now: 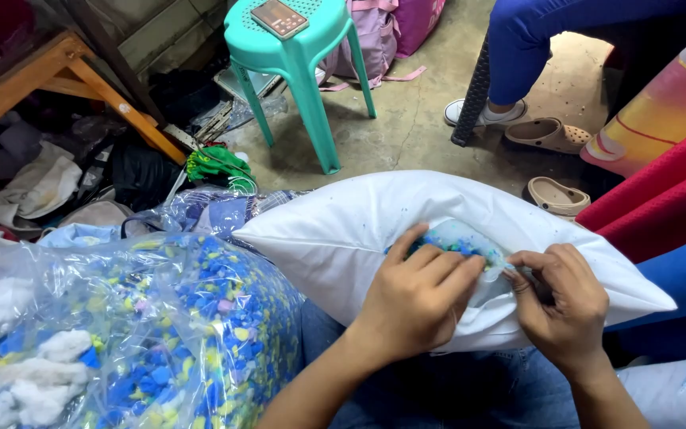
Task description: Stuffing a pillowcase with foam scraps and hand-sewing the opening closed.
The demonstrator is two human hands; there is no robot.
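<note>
Both our left hand (418,298) and right hand (561,306) pinch shut the plump white cotton pillow (343,230), blue foam crumbs (458,238) bulging at twelve o'clock.

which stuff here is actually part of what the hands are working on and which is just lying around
In use:
- left hand and right hand, pinching the pillow's opening
- white pillow
- blue-green foam bits showing in the opening
- clear bag of foam scraps

Lying about:
- teal plastic stool
- beige clogs
- wooden frame
- pink backpack
</note>
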